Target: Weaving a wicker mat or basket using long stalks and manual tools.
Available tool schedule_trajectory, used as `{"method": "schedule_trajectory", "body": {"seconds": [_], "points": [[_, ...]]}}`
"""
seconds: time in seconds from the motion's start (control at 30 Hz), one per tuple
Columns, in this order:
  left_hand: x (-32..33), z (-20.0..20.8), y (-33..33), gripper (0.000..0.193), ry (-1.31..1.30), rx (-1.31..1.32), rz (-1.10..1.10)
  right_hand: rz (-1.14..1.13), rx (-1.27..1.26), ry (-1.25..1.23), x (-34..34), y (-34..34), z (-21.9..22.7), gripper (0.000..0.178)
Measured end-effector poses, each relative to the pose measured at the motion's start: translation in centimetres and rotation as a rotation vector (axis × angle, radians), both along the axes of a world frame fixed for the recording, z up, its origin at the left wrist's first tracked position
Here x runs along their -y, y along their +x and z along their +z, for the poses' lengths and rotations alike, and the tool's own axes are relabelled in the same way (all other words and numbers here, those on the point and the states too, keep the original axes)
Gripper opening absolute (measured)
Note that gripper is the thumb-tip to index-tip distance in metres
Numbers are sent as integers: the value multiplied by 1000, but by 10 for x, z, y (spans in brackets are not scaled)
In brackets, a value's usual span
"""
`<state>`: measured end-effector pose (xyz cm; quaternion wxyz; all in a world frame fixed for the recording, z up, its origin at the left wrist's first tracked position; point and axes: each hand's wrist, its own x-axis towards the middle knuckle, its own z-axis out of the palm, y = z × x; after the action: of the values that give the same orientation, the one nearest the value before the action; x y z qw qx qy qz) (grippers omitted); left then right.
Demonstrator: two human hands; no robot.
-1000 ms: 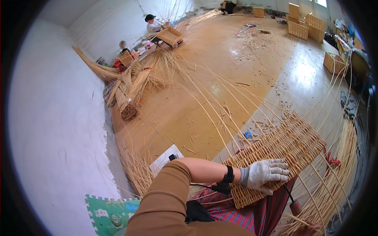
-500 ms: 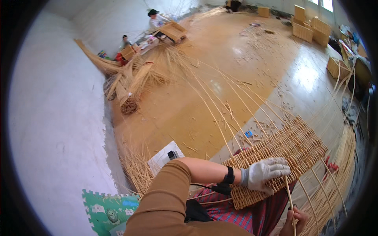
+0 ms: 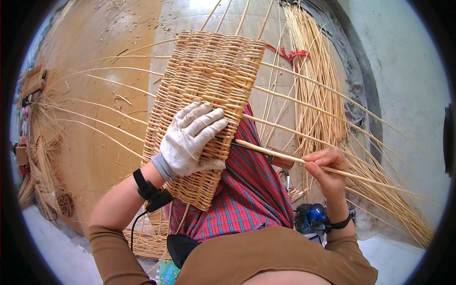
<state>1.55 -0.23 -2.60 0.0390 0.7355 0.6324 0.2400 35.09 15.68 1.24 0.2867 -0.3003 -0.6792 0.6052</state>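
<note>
A woven wicker panel lies slanted across my lap, with long rods sticking out of its edges. My left hand, in a white glove, lies flat on it with the fingers apart. My bare right hand is closed on a wicker rod, thumb and fingers pinching it right of the panel. The rod's left end is by the panel's right edge. Just under it lies a dark metal tool with a brown handle-like piece; its exact kind and its far end at the panel are unclear.
A bundle of long rods with a red tie lies on the floor at the right. Pale wicker heaps stand at the far left. Red checked cloth covers my lap. A grey wall rises at the right.
The view has swung down and to the right, so the panel appears nearer the middle. My right hand, low at the edge before, is fully seen, still on a rod; my left hand stays on the panel.
</note>
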Motion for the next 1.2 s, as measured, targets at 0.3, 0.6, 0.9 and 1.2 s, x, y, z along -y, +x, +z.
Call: {"method": "schedule_trajectory", "body": {"seconds": [0.3,0.6,0.9,1.2], "points": [[4,-4,-9,105,-6,58,61,151,70,51,-8,-38,0,20],[1,-12,-5,111,-61,87,60,608,472,331,-3,-78,-5,41],[0,-14,-8,109,-90,56,15,964,407,67,-62,-108,-20,58],[1,-14,-6,109,-67,44,36,735,535,32,-6,-95,-4,52]]}}
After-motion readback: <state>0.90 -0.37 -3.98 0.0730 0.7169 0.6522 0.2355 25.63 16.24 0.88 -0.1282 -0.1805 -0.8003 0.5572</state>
